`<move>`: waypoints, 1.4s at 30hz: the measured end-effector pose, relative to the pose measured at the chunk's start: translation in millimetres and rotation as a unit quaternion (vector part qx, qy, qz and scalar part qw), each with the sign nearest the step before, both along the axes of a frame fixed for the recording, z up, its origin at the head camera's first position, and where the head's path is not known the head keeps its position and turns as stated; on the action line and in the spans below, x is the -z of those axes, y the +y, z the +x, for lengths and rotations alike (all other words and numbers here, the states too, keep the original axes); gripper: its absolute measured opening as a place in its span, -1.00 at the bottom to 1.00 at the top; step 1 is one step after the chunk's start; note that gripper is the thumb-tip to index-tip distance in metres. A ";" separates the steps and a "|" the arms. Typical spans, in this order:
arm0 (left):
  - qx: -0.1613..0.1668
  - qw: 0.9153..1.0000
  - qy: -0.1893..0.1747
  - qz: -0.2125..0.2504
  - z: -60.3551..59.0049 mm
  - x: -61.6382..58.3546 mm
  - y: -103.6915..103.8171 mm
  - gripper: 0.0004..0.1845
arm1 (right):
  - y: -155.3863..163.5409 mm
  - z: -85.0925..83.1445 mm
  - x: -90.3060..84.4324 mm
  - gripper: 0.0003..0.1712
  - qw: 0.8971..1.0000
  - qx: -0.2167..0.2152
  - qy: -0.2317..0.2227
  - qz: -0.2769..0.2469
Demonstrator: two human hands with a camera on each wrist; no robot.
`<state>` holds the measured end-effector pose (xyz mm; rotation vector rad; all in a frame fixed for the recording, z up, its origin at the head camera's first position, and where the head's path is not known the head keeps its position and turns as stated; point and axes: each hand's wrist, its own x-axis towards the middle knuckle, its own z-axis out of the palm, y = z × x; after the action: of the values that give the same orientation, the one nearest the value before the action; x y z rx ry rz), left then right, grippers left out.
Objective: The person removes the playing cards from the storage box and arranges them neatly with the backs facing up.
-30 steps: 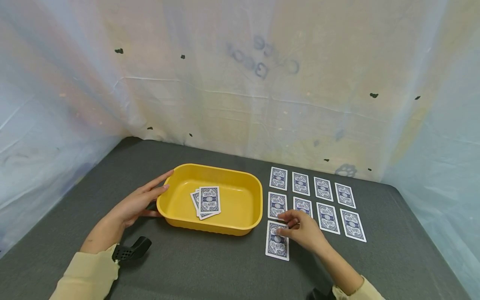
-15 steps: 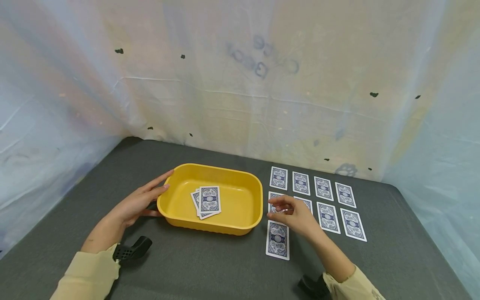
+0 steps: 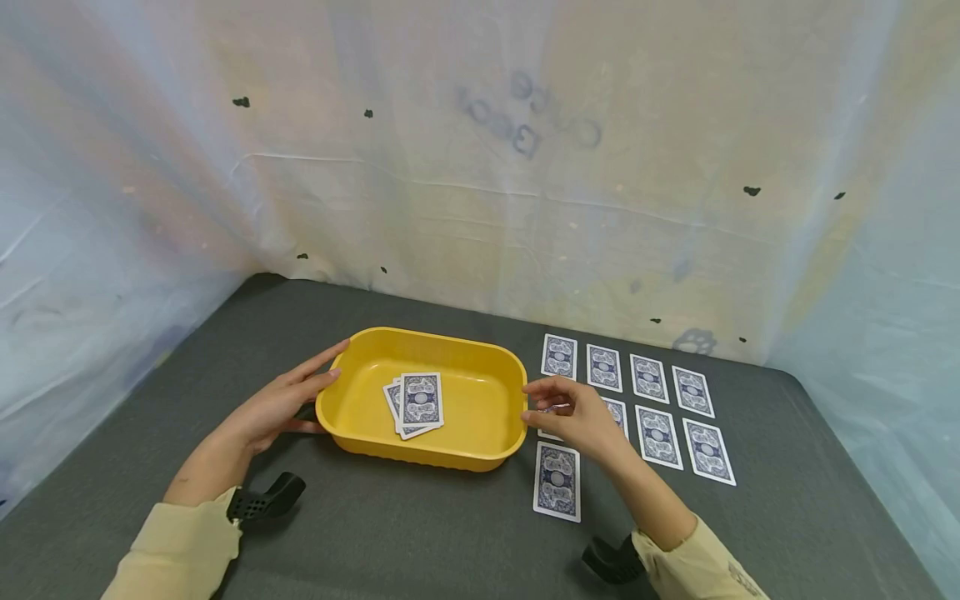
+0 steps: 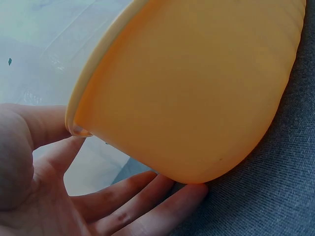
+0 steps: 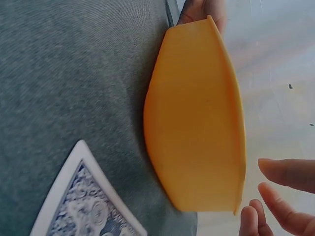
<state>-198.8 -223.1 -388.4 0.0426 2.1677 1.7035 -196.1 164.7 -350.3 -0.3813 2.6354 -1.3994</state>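
Nearest on the worktop (image 3: 390, 533): a lone card (image 3: 557, 482), face down, long axis pointing away from the body, seen again at the lower left of the right wrist view (image 5: 83, 206), just beside the tub's right end but apart from it.

Next, level with each other, both hands and the tub (image 3: 420, 454). Long axis of the tub across the body, one short end to each hand.

Left hand (image 3: 273, 408) released, fingers (image 4: 147, 206) straight and laid flat against the left wall (image 4: 197, 88), thumb up near the rim.

Right hand (image 3: 577, 417) raised just off the right end, thumb and forefinger apart and pointing leftward at the rim, the other fingers (image 5: 288, 172) loosely curled. Under it a hidden card (image 3: 544, 413), only its pale edge showing. Cannot tell whether pinched or merely lying beneath; nothing between the fingertips in the right wrist view.

Inside the tub, left of its middle, a small stack (image 3: 416, 402) of face-down cards, slightly fanned. Leftward from the right hand, across the rim; closer to the left hand in plain distance, with the wall between.

Farther right, a middle row (image 3: 657, 436) of face-down cards, and behind it a far row (image 3: 603, 367) of four, all well apart from the tub.

Beyond, a pale sheet (image 3: 480, 208) as backdrop.
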 end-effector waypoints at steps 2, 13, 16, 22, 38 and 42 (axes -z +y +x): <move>0.000 1.000 0.000 0.001 0.0 0.1 -0.2 -0.26 | -2.8 -1.1 -1.5 -0.60 1.000 -0.002 0.000 -0.003; -0.008 1.000 -0.005 -0.003 0.5 0.2 -0.4 -0.26 | -19.2 -9.0 -6.8 -0.61 0.999 -0.025 0.022 -0.008; -0.009 1.000 -0.007 -0.004 0.7 -0.3 0.0 -0.26 | -24.3 -11.0 -7.4 -0.62 0.999 -0.025 0.021 -0.010; -0.009 1.000 -0.006 -0.002 1.1 -0.4 0.0 -0.26 | -34.5 -14.1 -9.8 -0.63 1.000 -0.027 0.014 -0.006; -0.009 1.000 -0.005 0.009 2.0 0.3 -0.3 -0.27 | -59.1 -20.7 -11.8 -0.63 0.999 -0.038 0.005 0.024; -0.009 1.000 -0.005 0.008 1.8 -0.5 -0.4 -0.27 | -63.8 -22.2 -13.0 -0.64 0.998 -0.048 0.012 0.031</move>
<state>-196.9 -223.5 -387.8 0.0184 2.1525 1.7274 -218.3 100.9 -337.3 -0.5118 2.6343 -1.2880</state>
